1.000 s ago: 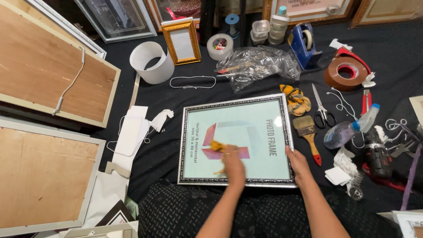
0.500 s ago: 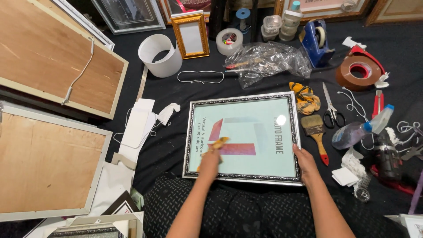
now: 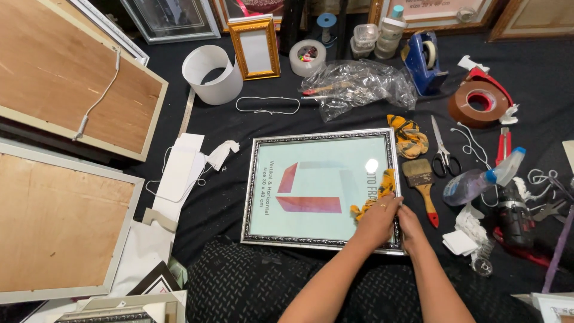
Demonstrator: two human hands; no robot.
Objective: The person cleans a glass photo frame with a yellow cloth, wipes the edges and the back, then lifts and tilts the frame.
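Note:
A silver-edged picture frame (image 3: pixel 317 134) with a pale teal insert lies flat on the black cloth in front of me. My left hand (image 3: pixel 375 224) presses a yellow-and-black rag (image 3: pixel 382 185) onto the glass near the frame's right side. My right hand (image 3: pixel 414 230) rests against the frame's lower right edge, touching my left hand.
Right of the frame lie a second rag (image 3: pixel 409 136), a paintbrush (image 3: pixel 421 179), scissors (image 3: pixel 442 152), a spray bottle (image 3: pixel 478 179) and a drill (image 3: pixel 514 215). Behind are a plastic bag (image 3: pixel 359 87), tape rolls (image 3: pixel 481 103) and a small gold frame (image 3: pixel 256 49). Wood-backed frames (image 3: pixel 72 78) fill the left.
My left hand has swept the rag from the left-middle of the glass across to its right side. My right hand has stayed at the frame's right edge.

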